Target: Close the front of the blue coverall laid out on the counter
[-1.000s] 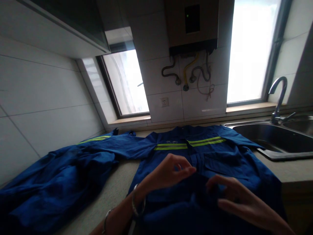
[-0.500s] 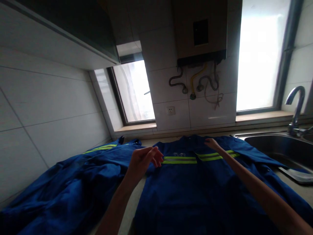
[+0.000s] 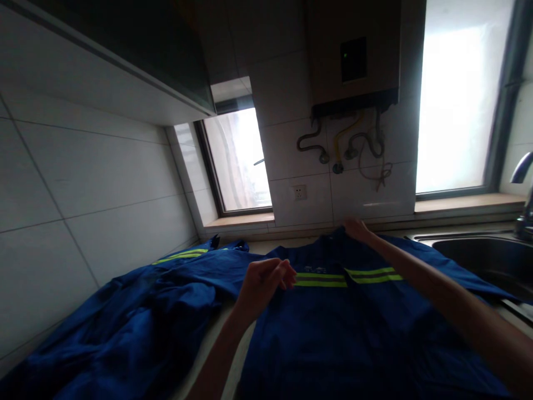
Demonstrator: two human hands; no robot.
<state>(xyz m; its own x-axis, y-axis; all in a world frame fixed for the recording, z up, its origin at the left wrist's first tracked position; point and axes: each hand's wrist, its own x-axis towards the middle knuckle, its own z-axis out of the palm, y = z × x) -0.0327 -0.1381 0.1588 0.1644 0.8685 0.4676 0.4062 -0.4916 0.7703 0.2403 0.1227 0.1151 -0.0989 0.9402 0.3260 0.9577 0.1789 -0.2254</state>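
A blue work jacket [image 3: 316, 328] with yellow-green and grey reflective stripes lies spread out, collar toward the wall. At its collar is my right hand [image 3: 357, 229], slightly blurred, with its fingers closed on the fabric edge. My left hand [image 3: 266, 280] is over the left chest, beside the end of the stripe. Its fingers are curled in together, and no cloth shows between them. A second blue garment [image 3: 145, 328] with similar stripes lies rumpled to the left.
Pale countertop [image 3: 216, 339] shows between the two garments. A metal sink [image 3: 478, 255] and faucet [image 3: 525, 172] stand at right. A water heater [image 3: 353, 55] with hoses hangs on the tiled wall. A cabinet [image 3: 104, 72] overhangs the upper left.
My right hand has moved up and inward to the collar, which now rises beside it. My left hand has shifted a little right, its fingers drawn closer together. The view has turned slightly left.
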